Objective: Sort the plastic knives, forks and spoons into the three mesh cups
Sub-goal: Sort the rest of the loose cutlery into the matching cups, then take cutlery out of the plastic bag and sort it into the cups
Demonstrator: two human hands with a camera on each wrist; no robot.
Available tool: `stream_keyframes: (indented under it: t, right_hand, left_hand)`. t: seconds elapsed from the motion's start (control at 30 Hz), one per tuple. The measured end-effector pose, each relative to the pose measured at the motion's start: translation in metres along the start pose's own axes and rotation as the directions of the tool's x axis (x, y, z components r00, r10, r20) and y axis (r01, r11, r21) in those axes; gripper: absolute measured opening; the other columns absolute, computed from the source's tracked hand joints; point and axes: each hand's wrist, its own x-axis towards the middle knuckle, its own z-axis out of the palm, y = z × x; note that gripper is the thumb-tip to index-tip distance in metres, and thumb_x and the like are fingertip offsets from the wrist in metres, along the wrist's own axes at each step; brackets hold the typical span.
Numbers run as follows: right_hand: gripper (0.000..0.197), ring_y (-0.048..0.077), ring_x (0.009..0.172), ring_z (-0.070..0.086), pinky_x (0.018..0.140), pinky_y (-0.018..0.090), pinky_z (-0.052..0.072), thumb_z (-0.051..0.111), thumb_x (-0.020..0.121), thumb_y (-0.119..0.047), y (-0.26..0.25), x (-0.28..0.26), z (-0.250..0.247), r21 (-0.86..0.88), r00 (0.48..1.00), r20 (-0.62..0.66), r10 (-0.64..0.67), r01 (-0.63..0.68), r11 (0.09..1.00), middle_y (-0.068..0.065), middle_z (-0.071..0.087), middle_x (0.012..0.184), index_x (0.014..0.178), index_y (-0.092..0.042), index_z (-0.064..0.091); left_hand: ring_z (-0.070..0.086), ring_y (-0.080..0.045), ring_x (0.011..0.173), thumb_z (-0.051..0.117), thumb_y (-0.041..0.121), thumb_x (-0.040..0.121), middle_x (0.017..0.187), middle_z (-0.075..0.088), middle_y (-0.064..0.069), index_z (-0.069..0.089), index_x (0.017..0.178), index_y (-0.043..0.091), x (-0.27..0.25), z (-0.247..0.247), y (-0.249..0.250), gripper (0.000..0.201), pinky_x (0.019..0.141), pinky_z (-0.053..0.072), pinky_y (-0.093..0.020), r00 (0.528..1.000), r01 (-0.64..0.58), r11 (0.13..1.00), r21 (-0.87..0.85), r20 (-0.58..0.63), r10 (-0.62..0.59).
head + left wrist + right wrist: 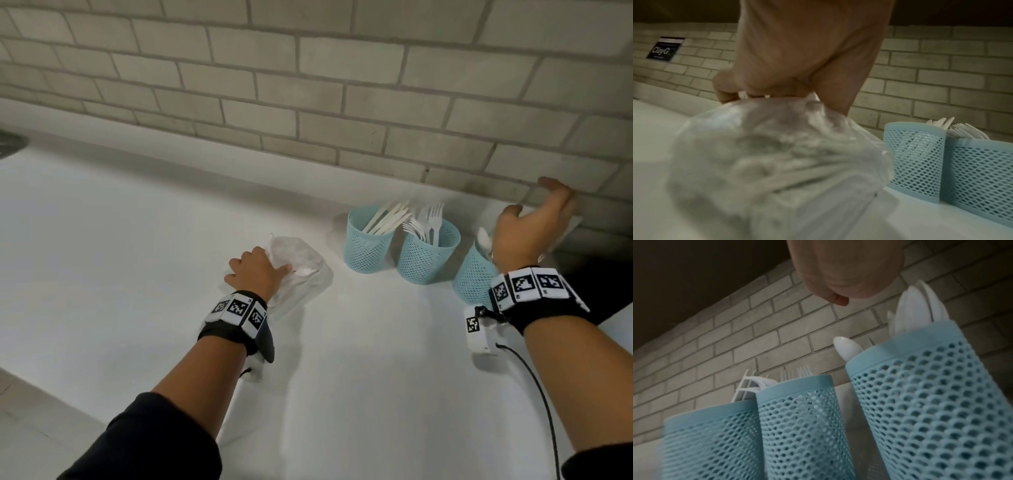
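Three blue mesh cups stand in a row by the brick wall. The left cup (368, 245) (711, 434) holds white knives (387, 219). Forks (430, 219) fill the middle cup (428, 255) (797, 418). The right cup (474, 279) (931, 402) holds spoons (916, 305). My left hand (255, 274) grips a crumpled clear plastic bag (305, 274) (777, 154) lying on the counter left of the cups. My right hand (534, 222) hovers above the right cup, fingers spread and holding nothing.
The white counter (137, 240) runs along a grey brick wall (308, 85). A dark object (10, 142) sits at the far left edge, and a dark gap (599, 284) lies right of the cups. A black sign (663, 48) hangs on the wall.
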Motion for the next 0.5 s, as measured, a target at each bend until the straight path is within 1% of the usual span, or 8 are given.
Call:
stream_keyframes:
  t: [0.07, 0.13, 0.2, 0.27, 0.33, 0.4, 0.47, 0.5]
  right_hand:
    - [0.045, 0.034, 0.108, 0.054, 0.095, 0.033, 0.039, 0.047, 0.068, -0.007, -0.011, -0.004, 0.000, 0.011, 0.995, 0.003, -0.097, 0.097, 0.995, 0.024, 0.053, 0.115, 0.111, 0.002, 0.057]
    - [0.043, 0.036, 0.106, 0.054, 0.092, 0.038, 0.040, 0.048, 0.067, -0.004, -0.024, -0.012, 0.002, 0.034, 0.987, 0.016, -0.159, 0.159, 0.987, 0.025, 0.052, 0.113, 0.108, 0.004, 0.057]
    - [0.041, 0.038, 0.107, 0.052, 0.093, 0.042, 0.039, 0.049, 0.068, -0.001, -0.039, -0.023, 0.005, 0.068, 0.975, 0.049, -0.217, 0.213, 0.975, 0.027, 0.051, 0.113, 0.108, 0.005, 0.056]
    - [0.038, 0.037, 0.110, 0.050, 0.098, 0.044, 0.038, 0.049, 0.071, 0.000, -0.053, -0.034, 0.008, 0.120, 0.959, 0.090, -0.267, 0.256, 0.959, 0.027, 0.049, 0.115, 0.108, 0.004, 0.056]
    - [0.036, 0.028, 0.113, 0.046, 0.101, 0.042, 0.036, 0.049, 0.075, 0.000, -0.068, -0.046, 0.011, 0.175, 0.947, 0.130, -0.294, 0.270, 0.947, 0.025, 0.047, 0.116, 0.110, 0.002, 0.055]
    - [0.035, 0.019, 0.113, 0.041, 0.101, 0.041, 0.036, 0.050, 0.077, -0.004, -0.083, -0.058, 0.012, 0.220, 0.928, 0.160, -0.337, 0.299, 0.928, 0.022, 0.047, 0.116, 0.112, -0.001, 0.055]
    - [0.035, 0.018, 0.112, 0.043, 0.099, 0.040, 0.036, 0.051, 0.079, -0.012, -0.098, -0.070, 0.012, 0.264, 0.897, 0.227, -0.380, 0.319, 0.910, 0.017, 0.048, 0.115, 0.113, -0.003, 0.055]
    - [0.036, 0.017, 0.110, 0.044, 0.098, 0.040, 0.037, 0.052, 0.080, -0.016, -0.105, -0.075, 0.011, 0.294, 0.869, 0.291, -0.400, 0.317, 0.902, 0.013, 0.050, 0.114, 0.114, -0.005, 0.056]
  left_hand:
    - [0.046, -0.030, 0.116, 0.055, 0.053, 0.086, 0.119, 0.056, -0.008, 0.052, 0.113, 0.014, 0.003, 0.000, -0.002, 0.047, 0.093, 0.034, -0.041, 1.000, -0.023, 0.997, -0.069, -0.015, 0.022]
    - [0.054, -0.029, 0.103, 0.052, 0.046, 0.090, 0.098, 0.060, -0.004, 0.051, 0.090, 0.017, 0.005, 0.000, -0.004, 0.029, 0.087, 0.036, -0.039, 0.998, -0.054, 0.982, -0.183, -0.053, 0.045]
    - [0.057, -0.028, 0.091, 0.051, 0.040, 0.092, 0.075, 0.053, 0.002, 0.044, 0.073, 0.018, 0.005, -0.003, -0.004, 0.029, 0.084, 0.038, -0.038, 0.995, -0.089, 0.956, -0.278, -0.077, 0.071]
    - [0.054, -0.026, 0.080, 0.050, 0.038, 0.093, 0.067, 0.046, 0.005, 0.043, 0.072, 0.017, 0.004, -0.007, -0.001, 0.031, 0.081, 0.040, -0.039, 0.988, -0.148, 0.923, -0.357, -0.093, 0.122]
    - [0.047, -0.024, 0.071, 0.052, 0.038, 0.092, 0.063, 0.044, 0.004, 0.041, 0.068, 0.017, 0.000, -0.014, 0.005, 0.034, 0.074, 0.038, -0.036, 0.977, -0.212, 0.875, -0.436, -0.098, 0.189]
    - [0.042, -0.019, 0.064, 0.056, 0.037, 0.090, 0.061, 0.043, 0.005, 0.038, 0.063, 0.020, -0.007, -0.020, 0.014, 0.037, 0.071, 0.033, -0.034, 0.962, -0.270, 0.828, -0.491, -0.100, 0.255]
    - [0.042, -0.015, 0.063, 0.059, 0.036, 0.089, 0.065, 0.046, 0.006, 0.043, 0.066, 0.020, -0.017, -0.027, 0.025, 0.033, 0.071, 0.033, -0.033, 0.945, -0.318, 0.796, -0.515, -0.101, 0.311]
    - [0.042, -0.014, 0.063, 0.060, 0.036, 0.089, 0.066, 0.046, 0.006, 0.046, 0.070, 0.019, -0.023, -0.029, 0.031, 0.029, 0.070, 0.033, -0.032, 0.934, -0.340, 0.779, -0.527, -0.096, 0.343]
